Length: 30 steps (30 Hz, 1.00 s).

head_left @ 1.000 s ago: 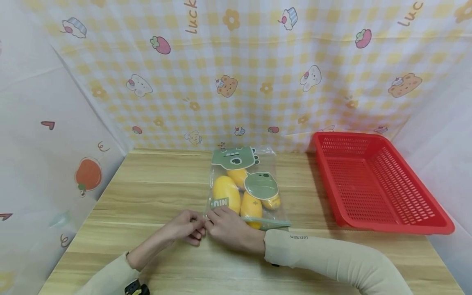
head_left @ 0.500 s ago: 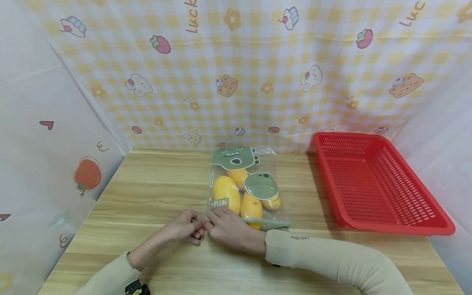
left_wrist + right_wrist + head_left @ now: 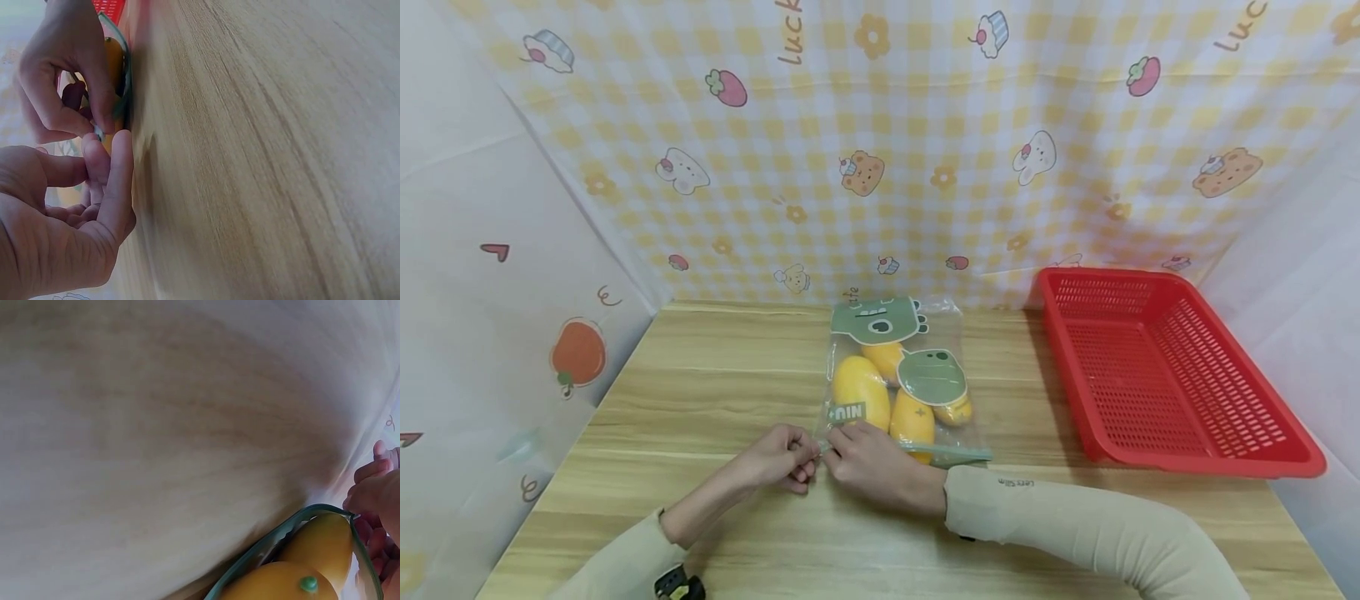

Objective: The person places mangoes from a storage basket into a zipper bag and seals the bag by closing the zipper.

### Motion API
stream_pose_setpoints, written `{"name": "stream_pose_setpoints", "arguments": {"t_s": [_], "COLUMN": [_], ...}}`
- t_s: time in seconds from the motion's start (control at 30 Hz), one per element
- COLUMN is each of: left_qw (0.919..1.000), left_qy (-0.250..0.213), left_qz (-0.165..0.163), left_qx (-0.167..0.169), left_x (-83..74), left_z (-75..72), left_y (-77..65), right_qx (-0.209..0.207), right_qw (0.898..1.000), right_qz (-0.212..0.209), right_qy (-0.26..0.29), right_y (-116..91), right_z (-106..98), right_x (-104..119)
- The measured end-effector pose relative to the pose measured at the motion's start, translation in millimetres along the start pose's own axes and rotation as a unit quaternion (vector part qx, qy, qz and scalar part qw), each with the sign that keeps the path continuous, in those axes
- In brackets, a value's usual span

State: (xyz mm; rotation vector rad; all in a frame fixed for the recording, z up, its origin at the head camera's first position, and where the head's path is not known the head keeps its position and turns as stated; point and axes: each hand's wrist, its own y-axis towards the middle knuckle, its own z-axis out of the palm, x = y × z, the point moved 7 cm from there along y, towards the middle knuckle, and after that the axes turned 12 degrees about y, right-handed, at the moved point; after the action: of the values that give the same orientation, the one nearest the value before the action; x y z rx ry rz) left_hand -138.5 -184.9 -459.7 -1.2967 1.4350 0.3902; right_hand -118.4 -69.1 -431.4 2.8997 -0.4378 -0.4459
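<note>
A clear zip bag (image 3: 951,437) printed with green cartoon creatures lies on the table, its green-edged mouth toward me. Several yellow mangoes (image 3: 859,385) are inside it. At the left end of the mouth, the fingertips of my left hand (image 3: 781,460) pinch the bag's corner. Right beside them my right hand (image 3: 876,467) pinches the same edge between thumb and curled fingers. In the right wrist view the green rim (image 3: 256,550) gapes around two mangoes (image 3: 325,547), one with a green stem nub. The left wrist view shows both hands' fingertips close together at the corner.
A red plastic basket (image 3: 1075,412) with slotted walls stands on the right of the wooden table (image 3: 715,350). Behind the table hangs a yellow checked cloth (image 3: 925,225). White printed sheets flank both sides.
My right hand and sleeve have shifted slightly to the right along the bag's edge. The left hand holds its place at the corner, and the bag lies where it was.
</note>
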Motion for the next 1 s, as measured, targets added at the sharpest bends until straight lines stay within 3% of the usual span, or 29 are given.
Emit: {"name": "stream_pose_setpoints", "arguments": {"t_s": [1.0], "left_qw": [0.9998], "left_qy": [0.001], "left_qz": [-0.01], "left_qx": [-0.016], "left_x": [-1.6], "left_z": [-2.3], "left_y": [-1.2], "right_qx": [-0.004], "right_qw": [1.0], "right_qz": [0.007], "right_qy": [0.012], "right_y": [-19], "right_z": [-1], "right_x": [-7]}}
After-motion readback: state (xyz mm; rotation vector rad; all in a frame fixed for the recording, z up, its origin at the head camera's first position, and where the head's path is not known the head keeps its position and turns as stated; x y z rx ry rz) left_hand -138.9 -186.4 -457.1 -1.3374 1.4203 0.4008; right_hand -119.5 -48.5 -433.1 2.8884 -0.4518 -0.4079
